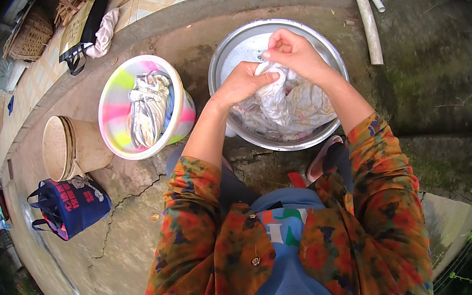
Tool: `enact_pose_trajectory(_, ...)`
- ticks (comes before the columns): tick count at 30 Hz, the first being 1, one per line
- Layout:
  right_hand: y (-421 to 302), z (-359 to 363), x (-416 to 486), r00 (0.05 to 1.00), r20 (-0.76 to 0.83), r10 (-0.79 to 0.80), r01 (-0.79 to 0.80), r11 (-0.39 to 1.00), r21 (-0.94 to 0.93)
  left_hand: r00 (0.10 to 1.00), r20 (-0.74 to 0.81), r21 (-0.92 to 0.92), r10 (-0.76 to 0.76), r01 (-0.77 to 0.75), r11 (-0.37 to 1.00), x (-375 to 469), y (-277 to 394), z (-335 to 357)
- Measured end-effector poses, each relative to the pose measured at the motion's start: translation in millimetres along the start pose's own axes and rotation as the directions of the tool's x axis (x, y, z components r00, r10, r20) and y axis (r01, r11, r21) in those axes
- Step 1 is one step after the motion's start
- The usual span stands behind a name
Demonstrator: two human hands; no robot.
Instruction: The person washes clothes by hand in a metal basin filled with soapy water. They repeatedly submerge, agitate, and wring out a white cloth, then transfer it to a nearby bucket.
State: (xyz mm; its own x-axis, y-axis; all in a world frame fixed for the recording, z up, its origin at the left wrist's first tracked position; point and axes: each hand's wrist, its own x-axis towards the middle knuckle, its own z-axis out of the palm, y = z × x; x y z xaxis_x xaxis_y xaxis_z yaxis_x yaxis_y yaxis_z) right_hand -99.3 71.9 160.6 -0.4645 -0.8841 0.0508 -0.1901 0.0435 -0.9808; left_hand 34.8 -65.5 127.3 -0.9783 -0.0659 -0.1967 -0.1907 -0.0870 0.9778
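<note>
A large round metal basin (236,43) stands on the ground before me, with wet, white patterned cloth (307,103) bunched in its near part. My left hand (244,82) grips a raised fold of this cloth, its thumb lying on top. Curled just beyond it, my right hand (293,55) has thumb and fingertips close together at the upper end of the fold. Cloth runs up under its palm, and its lower fingers are partly hidden. Some shallow water and bare metal show at the basin's far left.
Left of the basin, a multicoloured plastic bucket (115,88) leans towards me with laundry (149,106) inside. Beyond it lie a tipped beige bucket (90,143) and a navy tote bag (78,205) bearing writing. A pale pipe (368,24) lies at the back right. The concrete has a crack (116,203).
</note>
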Motion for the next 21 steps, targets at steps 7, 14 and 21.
enact_pose_trajectory(7,35,8,-37,0.934,0.155,0.321,-0.346,0.715,0.607,0.985,-0.109,-0.342,0.133,-0.162,0.925,-5,0,-9)
enact_pose_trajectory(14,26,-8,-37,0.981,-0.129,0.143,-0.090,0.933,0.347,0.974,-0.214,-0.452,0.073,-0.166,0.877,-8,6,-20)
enact_pose_trajectory(21,7,6,-25,0.995,-0.091,-0.030,0.045,0.985,0.169,0.999,0.007,-0.370,0.041,-0.036,0.928,-7,6,-8)
